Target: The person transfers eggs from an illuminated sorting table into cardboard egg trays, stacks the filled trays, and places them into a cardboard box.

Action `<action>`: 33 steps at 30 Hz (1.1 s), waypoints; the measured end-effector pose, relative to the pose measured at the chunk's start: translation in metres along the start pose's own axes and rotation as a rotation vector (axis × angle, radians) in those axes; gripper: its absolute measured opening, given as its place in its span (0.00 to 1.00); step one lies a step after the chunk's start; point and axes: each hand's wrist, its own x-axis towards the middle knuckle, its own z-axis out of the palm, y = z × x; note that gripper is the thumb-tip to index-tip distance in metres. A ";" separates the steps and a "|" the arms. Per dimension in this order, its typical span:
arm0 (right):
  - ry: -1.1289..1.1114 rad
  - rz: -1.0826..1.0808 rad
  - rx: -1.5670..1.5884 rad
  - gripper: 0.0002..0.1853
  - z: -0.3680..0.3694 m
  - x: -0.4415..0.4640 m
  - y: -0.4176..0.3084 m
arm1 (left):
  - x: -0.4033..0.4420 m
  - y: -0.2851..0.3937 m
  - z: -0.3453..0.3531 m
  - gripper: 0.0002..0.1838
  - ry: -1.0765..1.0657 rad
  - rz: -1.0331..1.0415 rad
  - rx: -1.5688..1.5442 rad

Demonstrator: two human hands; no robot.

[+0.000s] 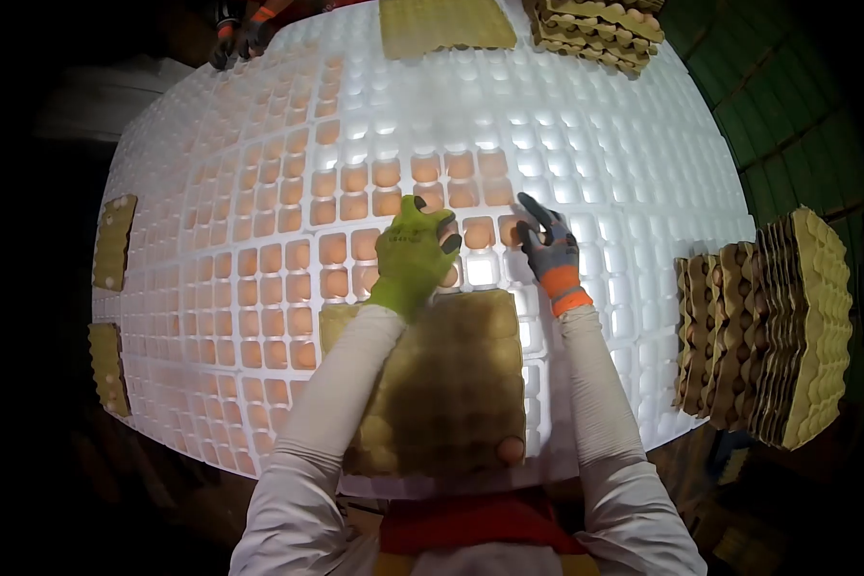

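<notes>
Between hands (415, 248) (551, 250), egg (476, 232): long axis unclear

Workshop — massed eggs (334, 281), stacked trays (821, 326)

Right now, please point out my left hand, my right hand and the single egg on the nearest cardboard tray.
Left hand (412, 252): head view, on its green-gloved back.
Right hand (556, 256): head view, on its grey-gloved back.
Single egg (510, 449): head view, middle of its shell.
</notes>
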 end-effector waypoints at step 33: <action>-0.502 -0.445 -0.353 0.28 -0.100 -0.264 -0.042 | -0.243 -0.029 -0.091 0.33 0.272 -0.280 0.093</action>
